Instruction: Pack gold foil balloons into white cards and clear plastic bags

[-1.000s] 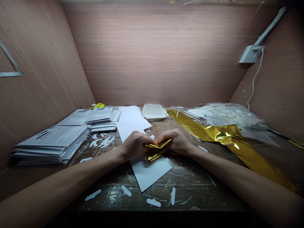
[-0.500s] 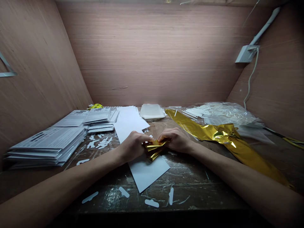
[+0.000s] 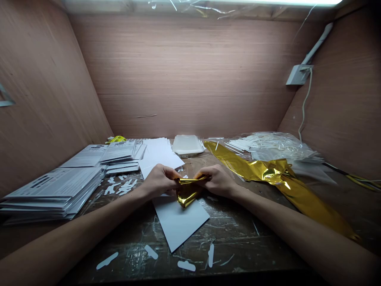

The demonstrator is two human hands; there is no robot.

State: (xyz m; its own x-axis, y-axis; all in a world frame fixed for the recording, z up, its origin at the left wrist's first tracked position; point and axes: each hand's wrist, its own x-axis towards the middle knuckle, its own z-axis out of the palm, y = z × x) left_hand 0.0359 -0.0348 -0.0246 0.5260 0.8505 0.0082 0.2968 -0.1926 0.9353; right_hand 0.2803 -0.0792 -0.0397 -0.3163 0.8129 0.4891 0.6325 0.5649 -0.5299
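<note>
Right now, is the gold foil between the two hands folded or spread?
Folded: the gold foil is a small bunched piece with creased layers, pinched between both hands.

Pinkish wood-grain walls [image 3: 190,75] enclose a dark, scratched tabletop [image 3: 247,246] under bright light [image 3: 291,2].

Bright white tube light [image 3: 297,1] at top edge; light falls off downward. Scratched dark wooden desk [image 3: 238,246]: near edge almost black, right corner dim. Glare on crumpled gold foil sheet [image 3: 272,171]. Wide-angle stretching at frame sides; left-hand paper stacks [image 3: 56,182] slightly soft.
</note>
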